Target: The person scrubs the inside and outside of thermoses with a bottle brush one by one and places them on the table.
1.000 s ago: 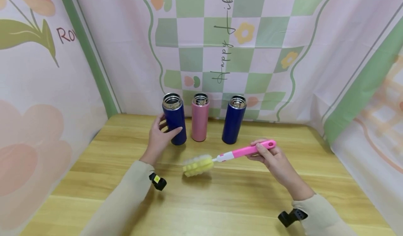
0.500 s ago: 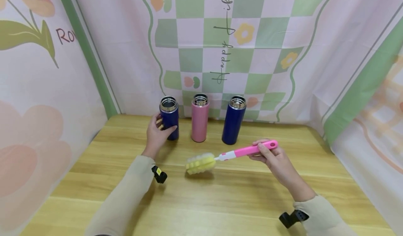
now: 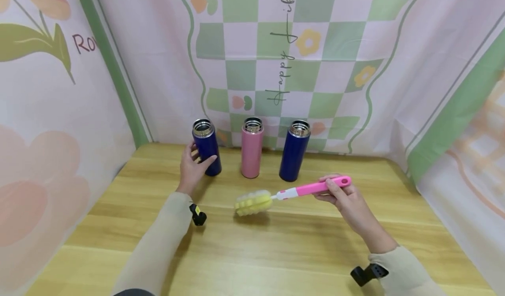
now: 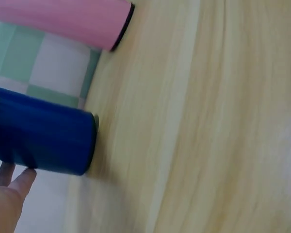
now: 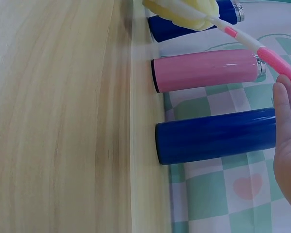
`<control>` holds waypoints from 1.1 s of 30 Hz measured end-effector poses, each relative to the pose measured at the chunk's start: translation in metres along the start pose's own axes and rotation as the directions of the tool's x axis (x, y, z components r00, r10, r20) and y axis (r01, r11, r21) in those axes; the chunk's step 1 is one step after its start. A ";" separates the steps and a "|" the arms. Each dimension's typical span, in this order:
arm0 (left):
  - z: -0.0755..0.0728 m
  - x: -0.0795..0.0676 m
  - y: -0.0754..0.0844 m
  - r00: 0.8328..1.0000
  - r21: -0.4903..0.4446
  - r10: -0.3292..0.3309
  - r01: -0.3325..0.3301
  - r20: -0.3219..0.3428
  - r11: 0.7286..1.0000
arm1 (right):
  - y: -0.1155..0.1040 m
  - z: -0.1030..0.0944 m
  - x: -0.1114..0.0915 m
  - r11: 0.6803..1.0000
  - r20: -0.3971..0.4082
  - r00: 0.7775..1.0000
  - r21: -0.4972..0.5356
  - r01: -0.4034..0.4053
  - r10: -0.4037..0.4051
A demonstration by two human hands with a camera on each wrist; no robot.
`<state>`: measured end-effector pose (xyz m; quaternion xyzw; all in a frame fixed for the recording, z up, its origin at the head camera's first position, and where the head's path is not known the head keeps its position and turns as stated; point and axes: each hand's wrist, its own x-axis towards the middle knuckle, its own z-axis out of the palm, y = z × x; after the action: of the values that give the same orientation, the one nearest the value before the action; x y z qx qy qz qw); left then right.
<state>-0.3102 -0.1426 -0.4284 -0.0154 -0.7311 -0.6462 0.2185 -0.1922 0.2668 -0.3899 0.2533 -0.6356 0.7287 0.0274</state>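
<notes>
In the head view my left hand (image 3: 192, 169) grips a lidless dark blue thermos bottle (image 3: 206, 144) at the left, thumb across its front and fingers behind. The bottle leans slightly; the left wrist view has its base (image 4: 89, 145) at the tabletop, and whether it fully rests there I cannot tell. My right hand (image 3: 349, 206) holds a bottle brush (image 3: 315, 188) by its pink handle, near the end. Its yellow and white sponge head (image 3: 254, 203) points left, low over the table. A pink thermos bottle (image 3: 251, 153) and a second blue thermos bottle (image 3: 294, 153) stand upright, both without lids.
The wooden table (image 3: 276, 252) ends at a hanging checked cloth (image 3: 272, 41) close behind the bottles. More printed cloth (image 3: 47, 133) hangs at the left, and a further cloth (image 3: 469, 112) at the right. A dark rounded thing (image 3: 134, 292) shows at the bottom edge.
My left hand has moved the left blue thermos bottle to the left and back, away from the pink one. The brush in my right hand has shifted slightly right and up.
</notes>
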 end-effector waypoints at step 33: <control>0.020 -0.009 0.021 0.982 0.089 0.097 -0.083 -0.164 0.993 | -0.006 -0.013 -0.004 0.997 -0.114 0.992 -0.055 -0.063 0.056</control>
<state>-0.3020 -0.1176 -0.4132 0.0153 -0.7344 -0.6042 0.3089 -0.1912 0.2813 -0.3865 0.1920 -0.6613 0.7235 0.0488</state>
